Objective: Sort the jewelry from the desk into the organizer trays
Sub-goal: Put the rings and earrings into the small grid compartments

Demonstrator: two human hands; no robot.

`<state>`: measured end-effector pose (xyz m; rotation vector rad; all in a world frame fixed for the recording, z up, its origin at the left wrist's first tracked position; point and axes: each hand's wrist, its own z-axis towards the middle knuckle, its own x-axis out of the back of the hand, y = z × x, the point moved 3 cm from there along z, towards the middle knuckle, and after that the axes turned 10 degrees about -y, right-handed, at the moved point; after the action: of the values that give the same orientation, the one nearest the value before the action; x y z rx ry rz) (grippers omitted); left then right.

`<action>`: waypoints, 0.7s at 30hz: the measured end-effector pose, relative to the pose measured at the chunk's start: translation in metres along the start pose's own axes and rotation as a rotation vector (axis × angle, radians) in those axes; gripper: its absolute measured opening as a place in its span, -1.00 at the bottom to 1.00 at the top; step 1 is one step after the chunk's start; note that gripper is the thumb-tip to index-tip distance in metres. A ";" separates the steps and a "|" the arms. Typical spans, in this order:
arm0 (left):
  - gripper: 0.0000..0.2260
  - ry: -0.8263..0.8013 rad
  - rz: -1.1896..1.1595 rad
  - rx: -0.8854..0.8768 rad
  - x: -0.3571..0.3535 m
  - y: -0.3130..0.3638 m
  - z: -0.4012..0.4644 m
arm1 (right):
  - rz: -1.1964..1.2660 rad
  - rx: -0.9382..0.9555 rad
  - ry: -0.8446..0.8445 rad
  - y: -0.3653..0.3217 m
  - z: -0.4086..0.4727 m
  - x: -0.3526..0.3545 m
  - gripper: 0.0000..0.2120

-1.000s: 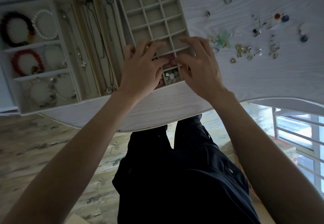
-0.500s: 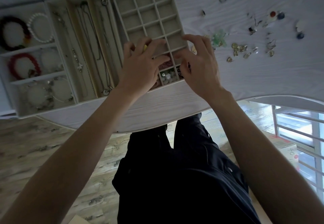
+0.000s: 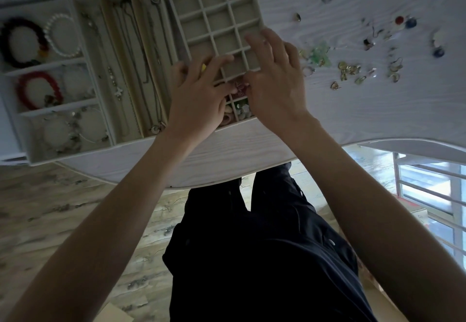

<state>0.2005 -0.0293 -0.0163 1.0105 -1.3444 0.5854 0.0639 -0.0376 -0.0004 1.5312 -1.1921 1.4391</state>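
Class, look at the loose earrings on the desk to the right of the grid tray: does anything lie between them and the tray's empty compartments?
Only the right hand, which hovers over the grid tray's right edge, between the loose earrings and the empty compartments. The bare desk between them holds no other obstacle, and no lid covers the tray.

one head-worn wide-angle camera looks steeply down from above the person's own forearms, facing forward over the near edge of the white desk [image 3: 252,155]. it sits close enough that the arms fill the lower frame, the dark trousers [image 3: 264,258] and wooden floor [image 3: 63,215] showing below the desk edge. the lens bends the desk edge into a curve; no second view shares the scene.
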 end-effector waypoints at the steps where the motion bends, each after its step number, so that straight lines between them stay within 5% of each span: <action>1: -0.76 -0.008 -0.012 0.006 -0.001 -0.001 -0.001 | 0.030 -0.004 -0.017 0.000 0.001 0.000 -0.76; 5: -0.74 -0.030 -0.050 0.026 -0.004 -0.002 -0.001 | 0.271 -0.040 -0.137 0.006 -0.002 -0.002 -0.74; 12: -0.75 -0.011 -0.130 0.050 -0.002 -0.002 0.001 | 0.491 -0.059 0.116 0.034 -0.022 0.000 -0.75; 16: -0.79 0.066 -0.370 0.031 0.016 0.018 0.005 | 0.542 -0.176 0.156 0.053 -0.049 0.008 -0.74; 21: -0.78 -0.052 -0.555 -0.059 0.019 0.068 0.041 | 0.516 -0.352 0.158 0.095 -0.078 0.005 -0.80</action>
<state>0.1259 -0.0359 0.0158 1.2899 -1.0514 0.1013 -0.0512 0.0037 0.0052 0.8883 -1.7144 1.5260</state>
